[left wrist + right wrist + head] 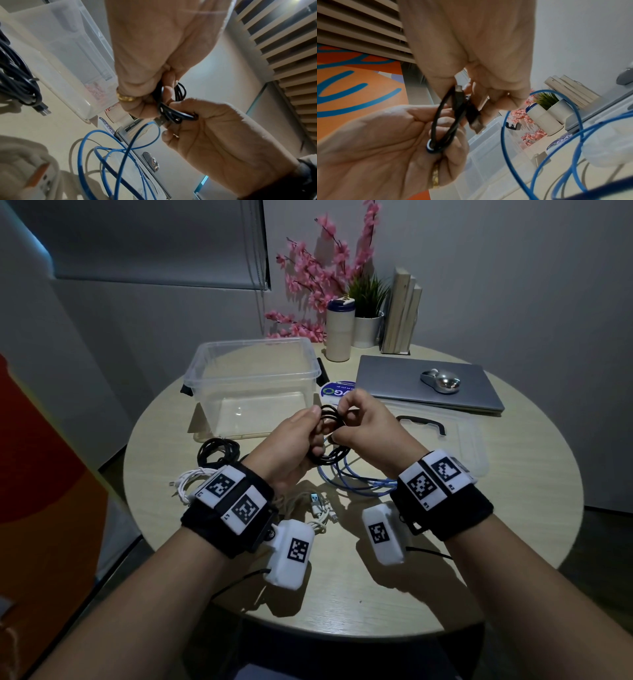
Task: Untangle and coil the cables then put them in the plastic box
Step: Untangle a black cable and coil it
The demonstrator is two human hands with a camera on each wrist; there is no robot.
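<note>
Both hands are raised over the middle of the round table, holding a small coil of black cable (329,436) between them. My left hand (298,440), wearing a gold ring (126,98), grips the loops (173,113). My right hand (363,421) pinches the coil and its USB plug (476,123) from the other side. The clear plastic box (205,361) stands open just behind the hands, with nothing in it. On the table under the hands lies a loose blue cable (359,482). A coiled black cable (215,450) and white cables (190,481) lie at the left.
The box's clear lid (455,440) lies to the right, in front of a closed laptop (404,374) with a silver mouse (440,381) on it. A tumbler (338,333), a potted plant (368,313), pink flowers and books (400,313) stand at the table's back edge.
</note>
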